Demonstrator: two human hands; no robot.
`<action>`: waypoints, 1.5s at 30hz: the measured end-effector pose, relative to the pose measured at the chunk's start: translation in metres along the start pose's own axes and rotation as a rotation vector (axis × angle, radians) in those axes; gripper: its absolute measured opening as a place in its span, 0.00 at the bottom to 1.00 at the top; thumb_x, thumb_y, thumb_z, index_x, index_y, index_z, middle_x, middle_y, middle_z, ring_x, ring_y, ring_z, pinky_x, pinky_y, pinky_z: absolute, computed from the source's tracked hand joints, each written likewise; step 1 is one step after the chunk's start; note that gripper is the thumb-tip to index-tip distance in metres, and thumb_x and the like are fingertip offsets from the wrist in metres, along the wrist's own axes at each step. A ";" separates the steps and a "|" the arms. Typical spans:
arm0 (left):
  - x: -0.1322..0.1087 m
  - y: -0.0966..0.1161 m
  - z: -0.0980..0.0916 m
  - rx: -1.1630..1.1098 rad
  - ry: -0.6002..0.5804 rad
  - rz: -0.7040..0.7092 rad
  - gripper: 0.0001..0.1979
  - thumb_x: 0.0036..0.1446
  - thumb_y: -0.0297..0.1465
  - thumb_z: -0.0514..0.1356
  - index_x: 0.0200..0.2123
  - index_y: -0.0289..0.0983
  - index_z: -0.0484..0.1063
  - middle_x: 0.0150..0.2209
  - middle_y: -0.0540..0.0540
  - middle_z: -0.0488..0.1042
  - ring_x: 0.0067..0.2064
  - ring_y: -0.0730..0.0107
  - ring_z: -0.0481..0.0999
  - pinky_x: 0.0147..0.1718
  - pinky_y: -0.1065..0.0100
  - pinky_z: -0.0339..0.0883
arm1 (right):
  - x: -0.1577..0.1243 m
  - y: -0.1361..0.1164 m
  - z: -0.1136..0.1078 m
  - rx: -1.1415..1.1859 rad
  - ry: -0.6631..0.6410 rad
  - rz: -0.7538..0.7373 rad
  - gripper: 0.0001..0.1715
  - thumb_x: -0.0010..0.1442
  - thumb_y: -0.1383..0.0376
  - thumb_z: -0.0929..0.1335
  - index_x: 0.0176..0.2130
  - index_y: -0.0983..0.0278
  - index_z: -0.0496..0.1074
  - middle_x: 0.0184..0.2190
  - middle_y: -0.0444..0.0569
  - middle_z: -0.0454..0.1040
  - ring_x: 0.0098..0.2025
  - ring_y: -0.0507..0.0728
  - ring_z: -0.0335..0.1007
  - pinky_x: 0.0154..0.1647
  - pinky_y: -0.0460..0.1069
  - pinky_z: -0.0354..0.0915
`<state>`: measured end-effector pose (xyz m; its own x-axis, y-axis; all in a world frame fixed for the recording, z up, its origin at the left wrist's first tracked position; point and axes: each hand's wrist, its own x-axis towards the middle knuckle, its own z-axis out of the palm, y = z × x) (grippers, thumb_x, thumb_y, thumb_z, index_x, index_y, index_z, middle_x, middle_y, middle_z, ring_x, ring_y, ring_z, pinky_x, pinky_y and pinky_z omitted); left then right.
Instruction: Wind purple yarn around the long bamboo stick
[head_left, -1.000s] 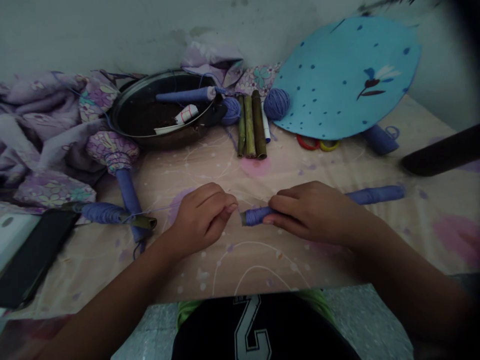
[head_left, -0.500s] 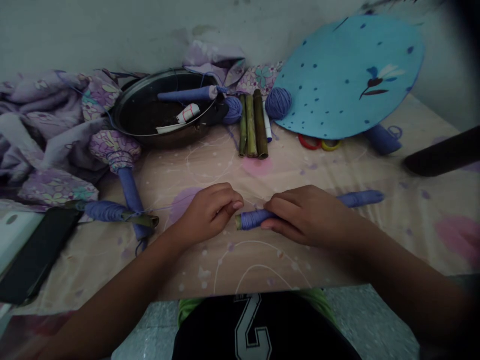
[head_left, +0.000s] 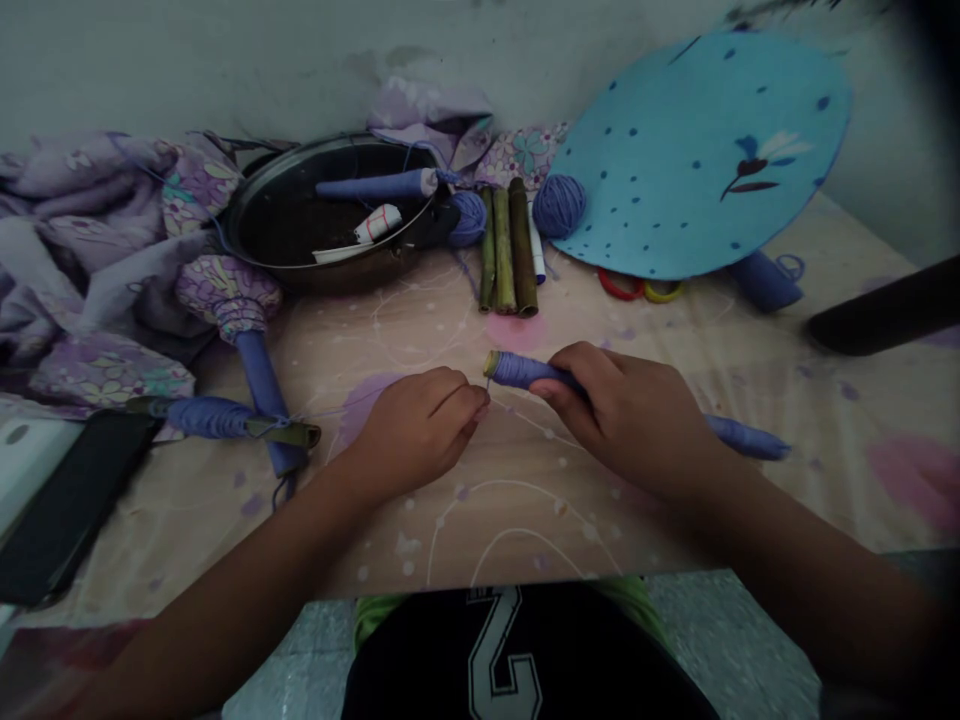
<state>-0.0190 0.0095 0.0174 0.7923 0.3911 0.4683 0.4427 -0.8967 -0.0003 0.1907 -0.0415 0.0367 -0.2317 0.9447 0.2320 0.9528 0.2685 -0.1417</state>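
My right hand [head_left: 626,415] is wrapped round a stick bound in purple yarn [head_left: 517,369]. Its bare greenish end points left and up, and its other end comes out past my wrist on the right. My left hand [head_left: 424,425] pinches a thin purple strand of yarn [head_left: 489,385] close to that bare end. From behind my left hand the strand runs left to a piece of bamboo wound with purple yarn [head_left: 210,418]. That piece lies across a purple handle [head_left: 262,385] topped with a flowered cloth bundle.
A black pan [head_left: 259,220] holding a purple-wrapped stick stands at the back left. Bamboo pieces [head_left: 504,250], a yarn ball [head_left: 559,206], a blue fan [head_left: 697,150] and scissors handles [head_left: 621,286] lie behind my hands. A phone [head_left: 79,505] is at far left.
The wrapped stick's bare left end has risen and tilted up in my right hand, while its right end has dropped. My left hand has turned slightly and stays beside that bare end.
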 end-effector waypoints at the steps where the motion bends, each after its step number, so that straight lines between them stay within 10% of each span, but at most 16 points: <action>1: 0.000 0.000 0.000 0.038 0.016 0.022 0.07 0.59 0.26 0.51 0.32 0.33 0.68 0.26 0.47 0.71 0.28 0.72 0.67 0.26 0.71 0.61 | 0.001 0.000 -0.001 -0.013 -0.024 0.015 0.27 0.65 0.50 0.52 0.34 0.65 0.66 0.26 0.51 0.73 0.24 0.55 0.66 0.22 0.47 0.46; 20: -0.002 -0.002 0.000 0.119 -0.020 0.134 0.07 0.58 0.26 0.52 0.29 0.34 0.68 0.25 0.49 0.67 0.28 0.71 0.65 0.27 0.69 0.59 | 0.001 -0.003 0.001 -0.050 -0.194 0.049 0.22 0.65 0.53 0.54 0.35 0.63 0.66 0.26 0.48 0.72 0.23 0.53 0.63 0.22 0.47 0.42; 29: -0.003 -0.006 0.000 0.118 -0.024 0.129 0.04 0.58 0.26 0.55 0.30 0.35 0.66 0.25 0.50 0.67 0.29 0.71 0.64 0.26 0.69 0.57 | 0.003 0.008 0.005 0.027 -0.327 -0.280 0.19 0.65 0.55 0.57 0.33 0.64 0.66 0.24 0.46 0.70 0.24 0.53 0.64 0.25 0.47 0.44; 45: -0.002 -0.004 0.003 0.127 -0.025 0.038 0.09 0.59 0.27 0.51 0.30 0.33 0.69 0.25 0.47 0.69 0.28 0.69 0.66 0.25 0.67 0.56 | 0.001 -0.001 0.021 -0.047 -0.025 -0.508 0.25 0.65 0.60 0.58 0.57 0.69 0.59 0.41 0.57 0.73 0.32 0.55 0.70 0.27 0.48 0.57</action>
<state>-0.0208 0.0135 0.0137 0.8189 0.3638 0.4439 0.4606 -0.8780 -0.1301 0.1849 -0.0366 0.0166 -0.6720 0.7015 0.2373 0.7264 0.6868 0.0267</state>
